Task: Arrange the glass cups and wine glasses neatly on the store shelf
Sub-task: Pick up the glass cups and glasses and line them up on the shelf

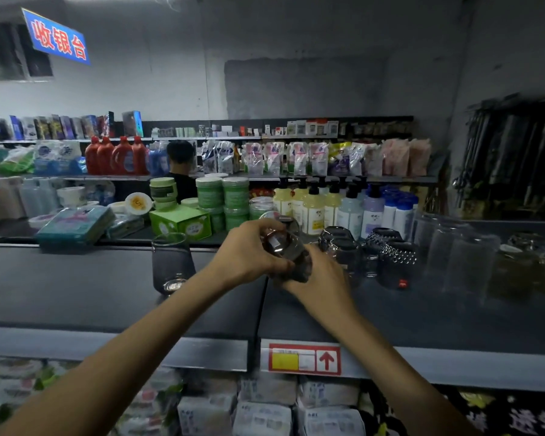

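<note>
A: so left hand (pixel 249 253) and right hand (pixel 323 280) are both wrapped round 1 tilted glass cup (pixel 283 247), held above the middle of the shelf (pixel 76 294)?

B: yeah. Smooth glass, could slip imo, or swing into the dark cups (pixel 394 259) just beside it.

The store shelf (pixel 76 294) is a dark, matt, smooth sheet that looks like painted metal, and its paler satin front rail (pixel 453 366) carries a glossy paper price label (pixel 304 358). The smoky grey tumbler (pixel 170 262) is thin, smooth, see-through glass. The tinted glass cup (pixel 285 250) glints bright on its thick base, and the dark studded glasses (pixel 395 258) are rough with raised beads, unlike the tall glasses (pixel 453 256) beside them, which are clear and plain. Behind, the pump bottles (pixel 312 206) and green jars (pixel 222 196) are smooth plastic; the packs (pixel 265 413) below wear crinkled, shiny film.
</note>
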A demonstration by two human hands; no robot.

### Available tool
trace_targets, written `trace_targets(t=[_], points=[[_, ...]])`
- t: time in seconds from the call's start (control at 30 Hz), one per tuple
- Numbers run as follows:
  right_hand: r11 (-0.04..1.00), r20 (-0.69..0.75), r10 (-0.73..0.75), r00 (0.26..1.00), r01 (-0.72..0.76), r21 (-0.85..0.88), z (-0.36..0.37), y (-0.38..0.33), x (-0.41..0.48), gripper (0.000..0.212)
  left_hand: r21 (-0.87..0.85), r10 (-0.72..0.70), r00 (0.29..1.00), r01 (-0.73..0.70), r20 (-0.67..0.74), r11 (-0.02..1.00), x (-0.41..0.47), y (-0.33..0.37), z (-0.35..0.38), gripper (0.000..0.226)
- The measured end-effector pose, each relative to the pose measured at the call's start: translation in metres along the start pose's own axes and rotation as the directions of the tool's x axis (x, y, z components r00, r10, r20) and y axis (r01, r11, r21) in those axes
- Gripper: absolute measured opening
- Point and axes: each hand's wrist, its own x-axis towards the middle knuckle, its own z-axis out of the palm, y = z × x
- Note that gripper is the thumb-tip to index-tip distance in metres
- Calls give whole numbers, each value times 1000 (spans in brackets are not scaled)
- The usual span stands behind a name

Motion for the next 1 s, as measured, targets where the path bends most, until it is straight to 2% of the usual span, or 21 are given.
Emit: trace_targets(t=[0.13,0.27,0.4,0.53,0.63,0.77,0.9,1.0], points=[[991,-4,109,994,-108,79,20,18,27,48,-161,-29,998,21,-49,987,20,-31,21,59],[978,9,154,988,-154,138,31,33,46,32,-317,-75,996,55,-51,947,29,-52,28,72],[975,26,164,986,-166,147,34,43,58,31,-444,-88,996,92,29,891,34,-65,32,68],[977,129,178,975,-191,93,32,45,69,59,-483,-107,990,140,96,864,41,-78,42,64],[988,158,145,977,-151,25,27,41,76,59,-491,-106,989,143,103,859,43,-84,44,56],[995,110,95,989,-90,-49,19,38,82,53,-467,-71,994,100,78,879,50,-98,47,54],[996,85,92,992,-90,-23,16,40,83,60,-486,-83,996,90,37,869,53,-107,54,50],[997,136,80,987,-80,-5,13,40,86,65,-404,-41,999,34,-10,914,52,-113,58,55]])
